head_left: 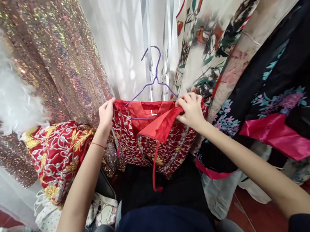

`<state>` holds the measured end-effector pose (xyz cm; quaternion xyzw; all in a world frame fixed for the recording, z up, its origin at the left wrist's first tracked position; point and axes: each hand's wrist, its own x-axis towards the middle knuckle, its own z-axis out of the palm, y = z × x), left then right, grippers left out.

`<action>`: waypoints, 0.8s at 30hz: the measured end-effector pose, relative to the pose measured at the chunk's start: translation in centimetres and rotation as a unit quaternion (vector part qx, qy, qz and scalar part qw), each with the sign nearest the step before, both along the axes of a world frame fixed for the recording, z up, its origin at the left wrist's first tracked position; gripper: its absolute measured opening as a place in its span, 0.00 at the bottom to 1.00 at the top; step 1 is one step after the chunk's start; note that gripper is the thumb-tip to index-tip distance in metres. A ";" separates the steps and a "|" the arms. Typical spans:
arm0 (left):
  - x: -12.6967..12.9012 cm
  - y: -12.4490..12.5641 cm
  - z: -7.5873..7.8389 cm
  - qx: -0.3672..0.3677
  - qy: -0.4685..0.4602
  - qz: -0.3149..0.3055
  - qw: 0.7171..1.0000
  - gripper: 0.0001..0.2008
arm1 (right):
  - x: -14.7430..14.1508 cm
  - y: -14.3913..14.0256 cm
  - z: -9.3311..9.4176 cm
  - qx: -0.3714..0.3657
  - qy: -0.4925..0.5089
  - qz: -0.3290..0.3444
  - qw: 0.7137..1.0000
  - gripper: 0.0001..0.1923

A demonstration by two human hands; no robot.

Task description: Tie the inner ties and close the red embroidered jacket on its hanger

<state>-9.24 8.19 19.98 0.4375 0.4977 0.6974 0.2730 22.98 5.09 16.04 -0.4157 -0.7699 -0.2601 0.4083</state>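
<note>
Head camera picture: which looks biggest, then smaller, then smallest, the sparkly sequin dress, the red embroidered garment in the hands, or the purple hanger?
1. Sequin dress
2. Red embroidered garment
3. Purple hanger

The garment is bunched up, so it may look smaller than it is.

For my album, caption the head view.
Both hands, left and right, grip a red embroidered garment on a purple wire hanger.

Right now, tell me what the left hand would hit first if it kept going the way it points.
The left hand already grips the red embroidered garment at its shoulder. Straight on, it would probably meet the sequined fabric or the white curtain; depth is unclear.
</note>
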 end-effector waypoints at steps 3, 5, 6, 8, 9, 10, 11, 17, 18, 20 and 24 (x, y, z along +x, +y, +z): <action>-0.4 -1.5 -0.2 0.006 0.105 -0.057 0.993 0.12 | -2.8 0.4 0.8 0.027 -0.079 0.025 0.996 0.10; -1.0 -2.3 0.2 0.033 0.226 -0.085 0.970 0.20 | -5.1 0.8 1.7 0.034 -0.143 0.053 0.988 0.12; -1.4 -2.7 0.5 0.052 0.293 -0.097 0.950 0.24 | -6.2 1.1 2.2 0.032 -0.168 0.061 0.983 0.11; -2.0 -3.2 1.3 0.082 0.415 -0.107 0.900 0.26 | -8.1 1.8 3.3 0.018 -0.197 0.065 0.978 0.10; -2.3 -3.3 1.6 0.088 0.467 -0.102 0.874 0.23 | -8.8 2.2 3.9 0.007 -0.203 0.065 0.977 0.09; -2.4 -3.5 2.0 0.086 0.511 -0.094 0.850 0.17 | -9.3 2.6 4.4 -0.003 -0.208 0.066 0.976 0.09; -2.4 -3.5 2.3 0.084 0.545 -0.085 0.830 0.12 | -9.7 2.9 4.8 -0.010 -0.211 0.069 0.975 0.09; -0.7 -3.3 2.9 0.153 0.521 -0.032 0.839 0.12 | -9.7 4.1 6.3 0.062 -0.169 0.076 0.981 0.13; -0.3 -3.2 2.8 0.153 0.506 -0.021 0.849 0.12 | -9.7 4.1 6.4 0.070 -0.160 0.077 0.982 0.14; 0.4 -2.9 2.6 0.147 0.497 -0.015 0.855 0.12 | -9.6 4.2 6.6 0.072 -0.151 0.081 0.983 0.15; 1.3 -3.2 2.2 0.146 0.530 -0.065 0.833 0.13 | -9.6 4.5 6.7 0.061 -0.149 0.092 0.983 0.14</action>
